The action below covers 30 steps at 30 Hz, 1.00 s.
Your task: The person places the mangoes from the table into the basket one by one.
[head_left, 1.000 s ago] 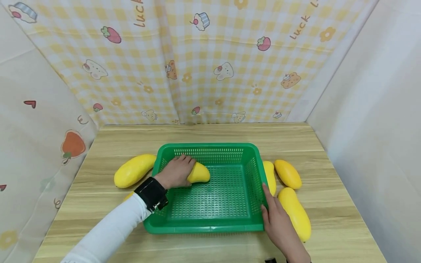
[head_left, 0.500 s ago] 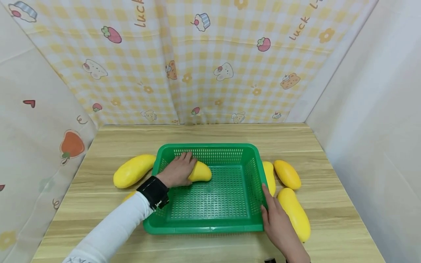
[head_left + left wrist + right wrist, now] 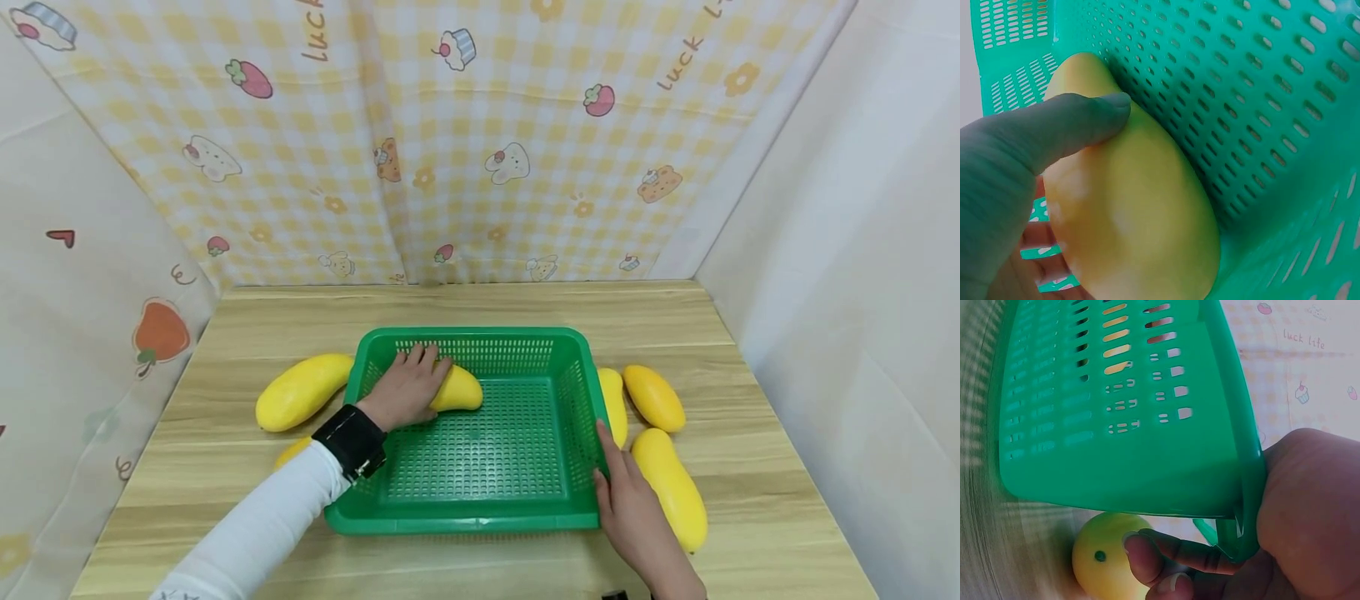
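Observation:
A yellow mango (image 3: 459,389) lies in the left part of the green plastic basket (image 3: 480,524). My left hand (image 3: 405,390) grips this mango from above. In the left wrist view, the thumb presses across the top of the mango (image 3: 1141,206), while the other fingers reach around its far side, partly hidden. Over at the basket's right side, my right hand (image 3: 628,500) holds the rim. Its curled fingertips show below the rim of the basket (image 3: 1147,469) in the right wrist view, close to a yellow fruit (image 3: 1107,556).
Left of the basket lie a long yellow fruit (image 3: 302,392) and another yellow fruit (image 3: 291,452), mostly hidden by the left arm. To the right are an orange-yellow mango (image 3: 655,398), a long yellow fruit (image 3: 672,492) and one partly behind the rim (image 3: 600,398). Curtains enclose the wooden table (image 3: 750,483).
The mango under my left hand has shifted slightly toward the basket's back wall, the hand going with it. My right hand stays at the rim.

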### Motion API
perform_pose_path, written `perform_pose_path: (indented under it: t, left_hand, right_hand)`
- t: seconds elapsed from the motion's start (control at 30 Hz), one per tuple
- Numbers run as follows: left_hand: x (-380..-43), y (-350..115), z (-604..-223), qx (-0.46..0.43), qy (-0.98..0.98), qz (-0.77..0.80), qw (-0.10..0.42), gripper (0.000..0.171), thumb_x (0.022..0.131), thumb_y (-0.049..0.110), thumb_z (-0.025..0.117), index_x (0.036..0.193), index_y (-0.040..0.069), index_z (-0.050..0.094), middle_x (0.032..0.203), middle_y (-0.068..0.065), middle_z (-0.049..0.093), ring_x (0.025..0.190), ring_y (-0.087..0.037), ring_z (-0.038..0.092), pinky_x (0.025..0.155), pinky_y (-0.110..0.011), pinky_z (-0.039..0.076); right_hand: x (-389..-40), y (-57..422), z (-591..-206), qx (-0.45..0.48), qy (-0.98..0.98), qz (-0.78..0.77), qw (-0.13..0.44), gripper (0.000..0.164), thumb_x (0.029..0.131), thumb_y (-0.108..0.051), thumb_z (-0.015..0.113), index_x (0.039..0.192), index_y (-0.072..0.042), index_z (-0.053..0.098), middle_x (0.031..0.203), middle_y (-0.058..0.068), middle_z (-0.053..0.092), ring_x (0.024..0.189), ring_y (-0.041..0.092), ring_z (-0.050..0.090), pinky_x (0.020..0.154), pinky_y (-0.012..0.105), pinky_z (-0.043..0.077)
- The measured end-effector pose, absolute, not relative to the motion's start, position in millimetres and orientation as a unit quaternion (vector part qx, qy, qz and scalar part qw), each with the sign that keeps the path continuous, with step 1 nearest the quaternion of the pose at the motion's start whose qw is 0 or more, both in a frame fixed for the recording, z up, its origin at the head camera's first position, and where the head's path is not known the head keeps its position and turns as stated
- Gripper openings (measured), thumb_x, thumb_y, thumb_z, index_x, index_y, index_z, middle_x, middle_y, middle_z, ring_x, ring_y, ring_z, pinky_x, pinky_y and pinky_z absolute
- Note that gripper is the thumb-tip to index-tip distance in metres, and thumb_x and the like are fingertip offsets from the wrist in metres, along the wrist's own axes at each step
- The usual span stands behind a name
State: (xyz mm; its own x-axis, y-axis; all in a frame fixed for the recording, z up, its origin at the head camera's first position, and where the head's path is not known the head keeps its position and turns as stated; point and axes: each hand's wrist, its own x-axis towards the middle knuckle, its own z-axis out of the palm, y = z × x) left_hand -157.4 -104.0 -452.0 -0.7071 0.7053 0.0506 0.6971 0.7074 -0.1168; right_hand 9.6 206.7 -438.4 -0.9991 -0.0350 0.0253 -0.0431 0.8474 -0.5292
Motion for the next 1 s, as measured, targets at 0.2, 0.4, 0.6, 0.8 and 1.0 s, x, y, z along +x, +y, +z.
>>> perform_pose_path:
  t: [0.2, 0.4, 0.6, 0.8, 1.0]
  left_hand:
    - [-155.7, -104.4, -450.3, -0.376, -0.925, 0.038, 0.030, 0.087, 0.066, 0.044, 0.086, 0.132, 0.002, 0.048, 0.129, -0.027, 0.045, 0.113, -0.044, 0.045, 0.087, -0.055, 0.046]
    - [-157.1, -104.4, -450.5, -0.372, -0.928, 0.003, 0.013, 0.088, 0.065, 0.042, 0.087, 0.134, 0.004, 0.048, 0.126, -0.023, 0.045, 0.108, -0.041, 0.045, 0.086, -0.053, 0.046]
    - [-155.3, -106.8, -448.1, -0.372, -0.928, -0.019, 0.007, 0.087, 0.063, 0.040, 0.088, 0.133, 0.005, 0.050, 0.123, -0.020, 0.047, 0.105, -0.037, 0.043, 0.086, -0.052, 0.044]
    - [-154.6, -109.7, -443.4, -0.370, -0.928, -0.034, -0.004, 0.090, 0.063, 0.041, 0.087, 0.136, 0.007, 0.048, 0.123, -0.017, 0.047, 0.107, -0.035, 0.043, 0.090, -0.051, 0.041]
    - [-156.1, -111.6, -439.3, -0.374, -0.926, -0.058, -0.017, 0.092, 0.064, 0.042, 0.086, 0.139, 0.007, 0.045, 0.124, -0.016, 0.046, 0.110, -0.035, 0.043, 0.091, -0.052, 0.042]
  right_hand:
    - [9.0, 206.4, -438.0, 0.023, -0.959, 0.281, 0.005, 0.065, 0.096, -0.005, 0.053, 0.152, -0.010, 0.021, 0.118, 0.024, 0.053, 0.096, 0.033, 0.060, 0.075, 0.047, 0.052]
    - [9.2, 206.9, -436.7, 0.019, -0.961, 0.275, 0.006, 0.065, 0.095, -0.004, 0.053, 0.152, -0.010, 0.021, 0.114, 0.022, 0.054, 0.087, 0.028, 0.059, 0.070, 0.043, 0.052]
    - [11.0, 205.4, -435.6, 0.018, -0.959, 0.282, -0.002, 0.065, 0.096, -0.004, 0.052, 0.152, -0.011, 0.020, 0.121, 0.025, 0.052, 0.099, 0.037, 0.059, 0.078, 0.049, 0.052]
    - [11.0, 204.1, -434.2, 0.026, -0.959, 0.283, 0.007, 0.066, 0.095, -0.003, 0.054, 0.152, -0.011, 0.021, 0.118, 0.025, 0.053, 0.088, 0.030, 0.061, 0.067, 0.042, 0.053]
    - [10.4, 205.4, -434.3, 0.020, -0.960, 0.280, 0.000, 0.065, 0.096, -0.004, 0.053, 0.152, -0.011, 0.021, 0.118, 0.025, 0.053, 0.083, 0.027, 0.061, 0.065, 0.039, 0.052]
